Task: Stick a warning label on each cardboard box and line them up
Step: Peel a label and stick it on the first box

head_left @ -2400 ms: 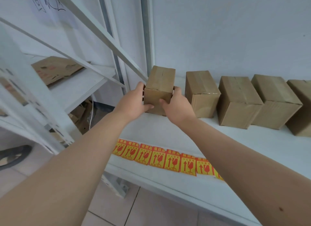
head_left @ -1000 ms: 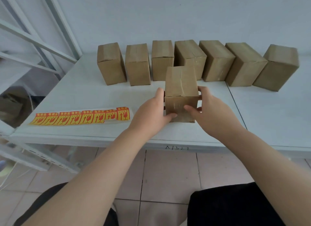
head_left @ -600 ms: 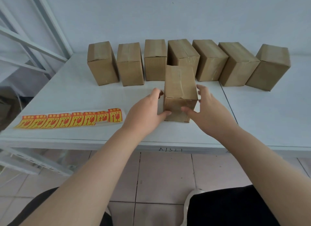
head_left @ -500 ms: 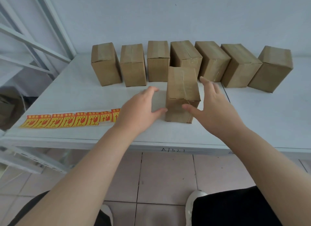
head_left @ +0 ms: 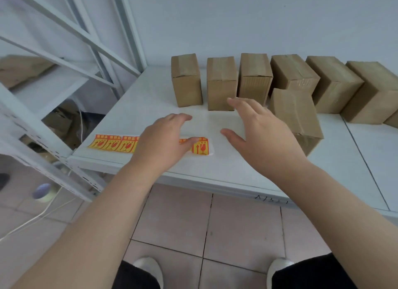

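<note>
Several plain cardboard boxes [head_left: 221, 83] stand in a row along the back of the white table [head_left: 237, 172]. One more cardboard box [head_left: 295, 114] stands alone in front of the row, to the right of my hands. A strip of yellow-and-red warning labels [head_left: 112, 143] lies near the table's front left edge. My left hand [head_left: 163, 142] hovers open over the strip's right part and hides some labels. My right hand [head_left: 258, 131] is open, fingers spread, just left of the lone box and not touching it.
A white metal shelf frame [head_left: 71, 34] with diagonal braces stands at the left, with flattened cardboard on its shelf. A tape roll [head_left: 42, 193] and a white cable lie on the tiled floor below. My shoes [head_left: 148, 269] show under the table edge.
Both hands have let go of the lone box and moved left toward the label strip. The box stays standing in front of the row. The view has swung left.
</note>
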